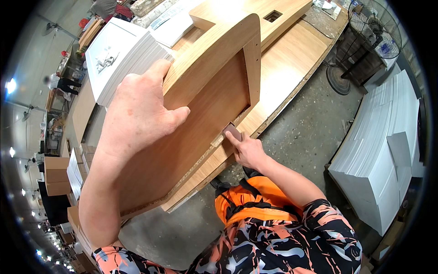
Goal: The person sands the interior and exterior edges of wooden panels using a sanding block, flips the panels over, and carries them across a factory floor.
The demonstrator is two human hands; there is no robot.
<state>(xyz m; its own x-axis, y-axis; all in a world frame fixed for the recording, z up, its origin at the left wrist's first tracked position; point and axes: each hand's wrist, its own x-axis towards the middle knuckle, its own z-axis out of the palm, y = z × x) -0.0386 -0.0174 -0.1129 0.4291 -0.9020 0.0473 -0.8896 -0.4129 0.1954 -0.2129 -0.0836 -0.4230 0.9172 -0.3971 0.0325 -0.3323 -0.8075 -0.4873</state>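
Partly hidden by right hand (249,150): brown block (234,130).

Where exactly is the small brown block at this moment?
In the head view, the small brown block is just right of centre, held in the right hand at the near edge of the tilted wooden panel.

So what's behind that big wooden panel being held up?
Beyond the wooden panel, a wooden piece with a rectangular hole, a stack of white panels and part of the worktop show. Whatever lies directly behind the panel is covered.
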